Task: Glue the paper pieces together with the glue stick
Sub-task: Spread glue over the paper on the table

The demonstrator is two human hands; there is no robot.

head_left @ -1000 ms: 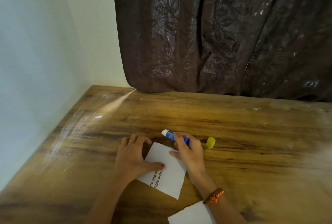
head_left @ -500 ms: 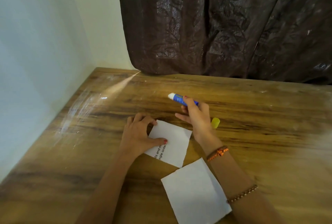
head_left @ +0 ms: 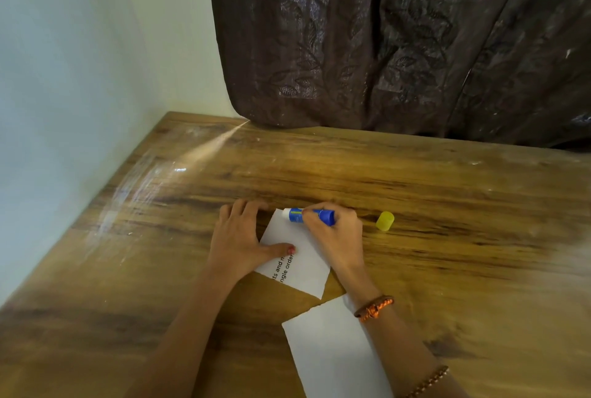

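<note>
A white paper piece with black print (head_left: 300, 261) lies on the wooden table (head_left: 447, 238). My left hand (head_left: 238, 239) rests flat on its left edge, thumb pressing the sheet. My right hand (head_left: 335, 238) grips a blue glue stick (head_left: 307, 216), its white tip lying over the far corner of that sheet. A second, blank white paper piece (head_left: 332, 353) lies nearer to me, partly under my right forearm. The yellow glue cap (head_left: 385, 221) sits on the table just right of my right hand.
A dark brown patterned curtain (head_left: 399, 46) hangs over the table's far edge. A pale wall (head_left: 64, 78) runs along the table's left side. Bracelets circle my right wrist and forearm.
My right hand has brought the glue stick down from above the table onto the far corner of the printed sheet. My left hand keeps holding the sheet.
</note>
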